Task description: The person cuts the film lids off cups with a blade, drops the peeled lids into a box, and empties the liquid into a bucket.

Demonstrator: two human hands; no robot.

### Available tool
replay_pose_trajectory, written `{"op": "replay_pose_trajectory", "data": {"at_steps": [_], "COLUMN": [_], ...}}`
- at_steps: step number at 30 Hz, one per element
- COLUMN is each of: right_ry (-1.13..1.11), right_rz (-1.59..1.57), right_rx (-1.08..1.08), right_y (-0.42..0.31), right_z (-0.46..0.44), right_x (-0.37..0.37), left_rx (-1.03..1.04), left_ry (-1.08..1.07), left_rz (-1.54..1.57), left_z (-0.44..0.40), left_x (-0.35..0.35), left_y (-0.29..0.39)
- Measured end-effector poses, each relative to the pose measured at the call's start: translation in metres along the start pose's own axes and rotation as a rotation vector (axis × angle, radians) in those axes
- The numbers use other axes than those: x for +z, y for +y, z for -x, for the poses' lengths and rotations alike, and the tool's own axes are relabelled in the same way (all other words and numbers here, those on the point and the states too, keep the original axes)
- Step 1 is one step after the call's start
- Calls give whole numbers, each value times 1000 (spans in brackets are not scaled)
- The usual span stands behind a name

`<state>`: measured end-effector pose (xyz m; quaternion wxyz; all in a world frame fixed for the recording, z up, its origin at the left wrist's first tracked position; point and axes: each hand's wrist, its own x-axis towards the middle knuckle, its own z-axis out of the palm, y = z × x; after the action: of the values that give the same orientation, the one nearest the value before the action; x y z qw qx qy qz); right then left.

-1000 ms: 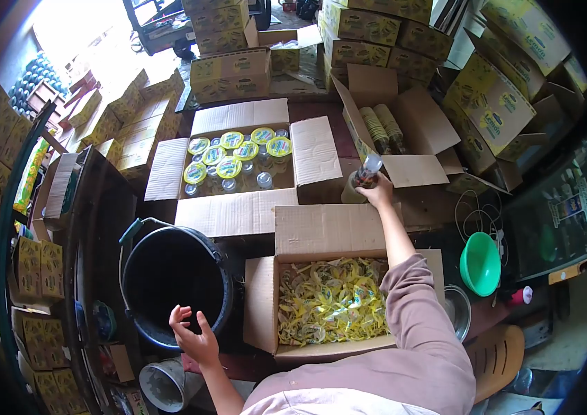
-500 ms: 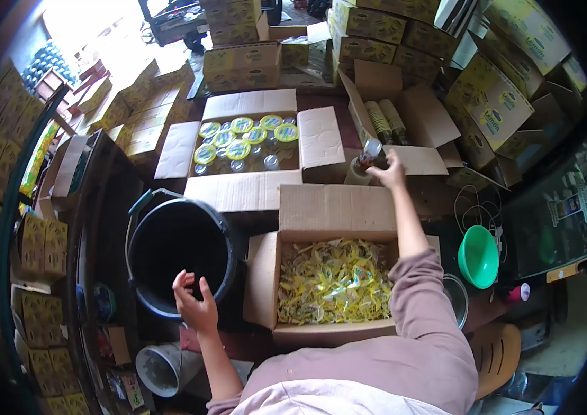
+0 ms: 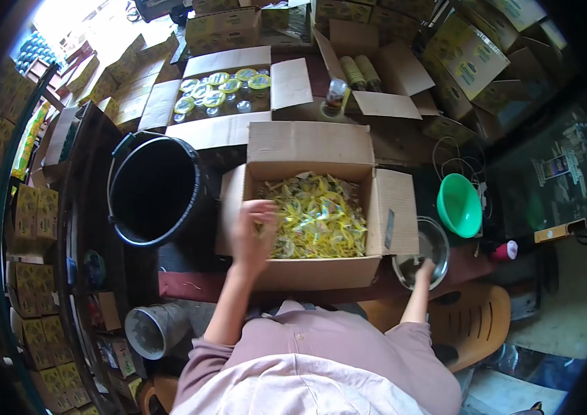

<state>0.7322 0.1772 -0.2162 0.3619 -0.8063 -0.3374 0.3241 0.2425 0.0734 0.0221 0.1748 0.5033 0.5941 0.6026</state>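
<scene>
My left hand (image 3: pixel 253 235) hovers over the left side of an open carton (image 3: pixel 321 273), its fingers loosely bent and apart, with nothing visible in them. Small yellow-and-clear plastic packets (image 3: pixel 321 218) fill this carton. My right hand (image 3: pixel 423 270) reaches into a round clear bowl (image 3: pixel 444 242) at the carton's right; its fingertips are blurred and partly hidden, and I cannot make out what they touch. Behind the carton, a clear cup (image 3: pixel 337 91) with dark and reddish contents stands near another open box.
A black bucket (image 3: pixel 155 190) stands left of the carton, a green bowl (image 3: pixel 458 205) to the right. Farther back, one box (image 3: pixel 221 131) holds several yellow-lidded cups (image 3: pixel 230 86) and another box (image 3: pixel 387 104) holds stacked cups (image 3: pixel 360 72). A chair (image 3: pixel 477 321) is near my right side.
My right hand has left the clear cup and come back down into the round bowl. My left hand has moved from beside the bucket to over the packets. The view has shifted.
</scene>
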Motion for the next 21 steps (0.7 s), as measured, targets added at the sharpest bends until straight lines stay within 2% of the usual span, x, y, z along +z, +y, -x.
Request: {"op": "replay_pose_trajectory", "data": {"at_steps": [1,2,3,4,5,6,8,9,10,11,12,13,19,21], "right_ry": [-149,-206,-243,-320,-305,-292,-434,-407,-245,-226,-242,-224,-182,-191], "right_rz": [461,885,889,721,594,469,966,405,-209,597,705,651,670,705], "right_rx": [-203,-473,-403,-329,-340,-355,-583,-230,28,-558,-587,-644,-567,-645], "right_y": [12,24,28,3,7,14,2,-14,-40,-36,-57,-50,-64,-72], "right_z": [-7,-14,-21,-4,-9,-17,-38,-14,18,16,34,33,52,55], "right_x": [2,4,9,1,-2,-5,-23,-25,-26,-37,-39,-38,-40,-41], "left_rx": [31,77,98,-32,61,152,201,124,54,19,27,50,200,285], "left_ry": [-173,-369,-524,-747,-894,-913,-1064,-1214,-1365,-1460,-1497,-1523,-1509,-1469], "left_rz": [-43,82,211,225,285,115,-389,-472,-562,-625,-668,-698,-767,-769], "left_z": [3,13,28,50,67,103,130,132,135,138,141,145,153,147], "left_x": [34,74,113,158,199,260,320,345,369,387,401,412,433,434], "left_y": [17,31,44,48,45,20,16,12,7,1,-5,-12,-35,-37]}}
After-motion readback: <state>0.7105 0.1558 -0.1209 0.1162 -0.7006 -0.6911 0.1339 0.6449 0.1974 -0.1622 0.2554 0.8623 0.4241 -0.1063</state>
